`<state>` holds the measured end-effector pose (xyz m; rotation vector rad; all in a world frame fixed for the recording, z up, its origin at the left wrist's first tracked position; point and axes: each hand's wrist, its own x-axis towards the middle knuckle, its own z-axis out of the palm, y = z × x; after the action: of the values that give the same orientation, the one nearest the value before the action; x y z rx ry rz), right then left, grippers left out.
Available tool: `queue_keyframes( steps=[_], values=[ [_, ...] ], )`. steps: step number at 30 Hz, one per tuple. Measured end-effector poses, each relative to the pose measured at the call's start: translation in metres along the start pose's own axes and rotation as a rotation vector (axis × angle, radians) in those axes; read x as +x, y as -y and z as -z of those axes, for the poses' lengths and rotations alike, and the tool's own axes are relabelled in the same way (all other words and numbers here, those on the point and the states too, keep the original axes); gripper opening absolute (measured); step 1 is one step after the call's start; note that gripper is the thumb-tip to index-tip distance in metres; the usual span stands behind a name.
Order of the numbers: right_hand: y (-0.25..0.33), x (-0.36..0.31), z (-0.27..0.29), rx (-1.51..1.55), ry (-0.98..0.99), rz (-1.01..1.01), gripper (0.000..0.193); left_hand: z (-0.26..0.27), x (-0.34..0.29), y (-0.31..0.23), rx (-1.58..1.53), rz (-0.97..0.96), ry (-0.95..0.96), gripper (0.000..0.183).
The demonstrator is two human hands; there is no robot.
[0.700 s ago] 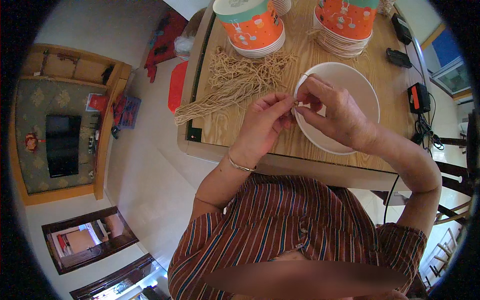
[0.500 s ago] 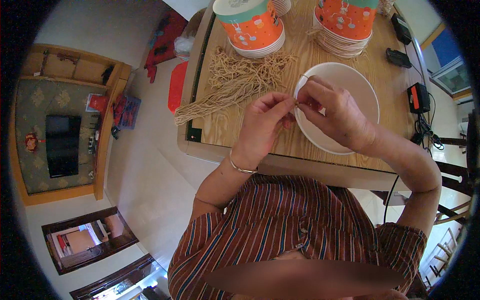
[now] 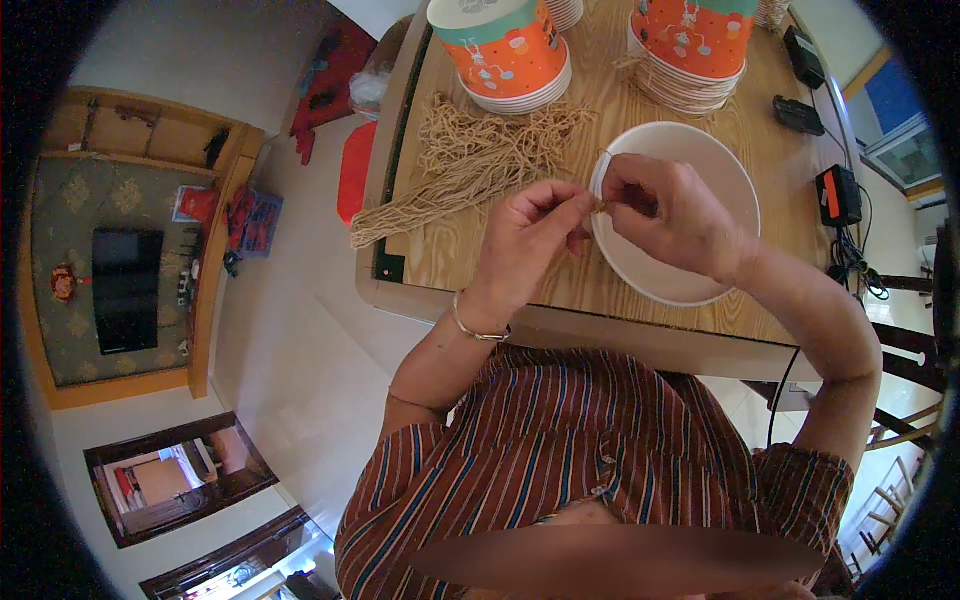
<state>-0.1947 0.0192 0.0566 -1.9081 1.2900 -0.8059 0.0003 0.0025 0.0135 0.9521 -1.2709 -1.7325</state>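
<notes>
We take the white tub point(image 3: 725, 175) as our landmark, and out to its left lies the loose bundle of tan twine point(image 3: 450, 190), a ready supply spread on the table point(image 3: 590, 285). Behind that bundle, left of the tub's far side, an orange stack of cups point(image 3: 512, 65) stands upturned. Here's our left hand point(image 3: 522, 238), at the tub's left rim, thumb and forefinger pinched narrow on a tiny tan strand point(image 3: 599, 206). Our right hand point(image 3: 682, 215) hangs over the tub's mouth, its fingertips drawn narrow at that same strand; how firmly it grips, we cannot tell. For a neat job, we'd say hold the left pinch steady, work close to its tip, and pull evenly so nothing slips or frays. Right of the tub sits a black-and-orange adapter point(image 3: 838, 195), best left clear of the elbow.
</notes>
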Motion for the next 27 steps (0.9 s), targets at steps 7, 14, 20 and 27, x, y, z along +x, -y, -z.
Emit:
queue_keyframes(
  steps=[7,14,20,27],
  values=[
    [-0.002,0.007,0.008,0.242,0.195,-0.204,0.009,-0.002,-0.002,-0.008,0.182,-0.059,0.086,0.008],
    [0.002,0.012,0.018,0.540,0.356,-0.442,0.014,0.001,0.000,-0.006,0.243,-0.105,0.121,0.008],
    [-0.003,0.012,0.022,0.585,0.363,-0.419,0.016,0.003,0.001,-0.006,0.205,-0.086,0.129,0.007],
    [-0.015,0.011,0.019,0.570,0.311,-0.393,0.016,0.003,0.004,-0.001,0.172,-0.086,0.125,0.007]
  ],
)
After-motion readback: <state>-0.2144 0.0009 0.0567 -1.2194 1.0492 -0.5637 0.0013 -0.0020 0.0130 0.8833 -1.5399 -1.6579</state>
